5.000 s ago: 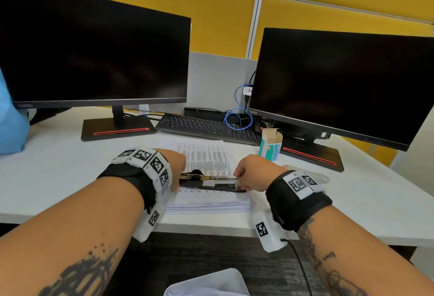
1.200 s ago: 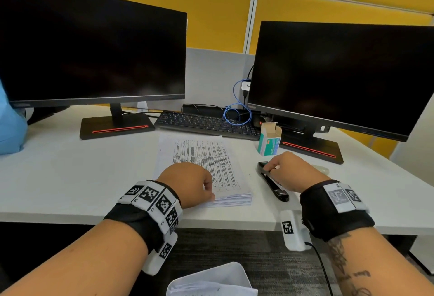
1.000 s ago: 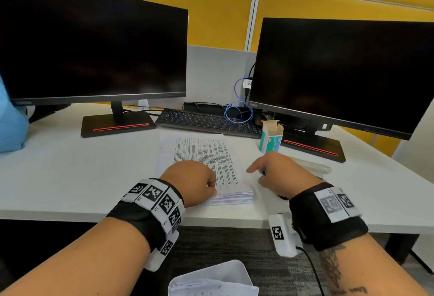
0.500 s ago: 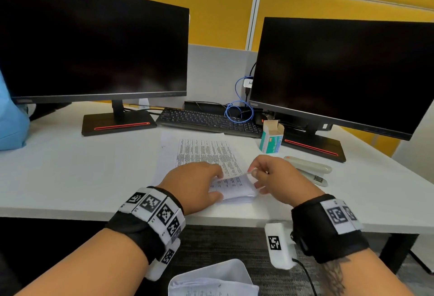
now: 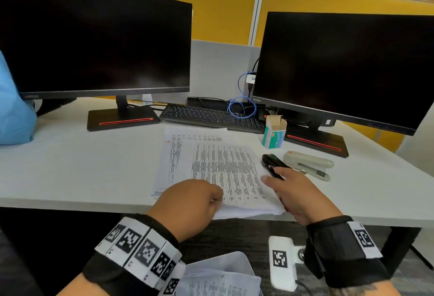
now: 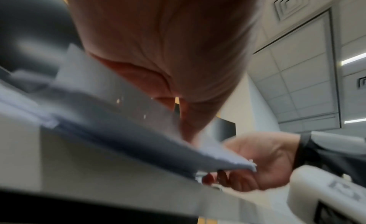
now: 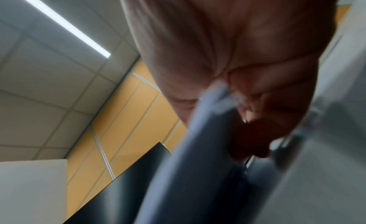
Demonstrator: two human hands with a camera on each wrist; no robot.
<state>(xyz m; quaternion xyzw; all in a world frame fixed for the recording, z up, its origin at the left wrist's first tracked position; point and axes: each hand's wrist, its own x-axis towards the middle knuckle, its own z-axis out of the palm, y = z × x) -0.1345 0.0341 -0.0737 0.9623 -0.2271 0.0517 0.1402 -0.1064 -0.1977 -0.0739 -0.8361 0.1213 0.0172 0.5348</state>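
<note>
Printed sheaf (image 5: 225,171): near edge pinched by left hand (image 5: 190,204), right corner gripped by right hand (image 5: 298,197). Black stapler (image 5: 271,163) partly hidden behind that hand; beige stapler (image 5: 307,160), staple box (image 5: 273,135) beyond.

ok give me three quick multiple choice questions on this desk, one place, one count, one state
1. Where is the black stapler relative to the paper stack? A left B right C on top
2. How many monitors stand on the desk? A one B two C three
3. What is the left hand doing? A gripping the stack's near edge B lying flat C typing
Answers: B, it lies off the sheets' right edge; B, two dark screens stand side by side; A, fingers curl at that edge.
</note>
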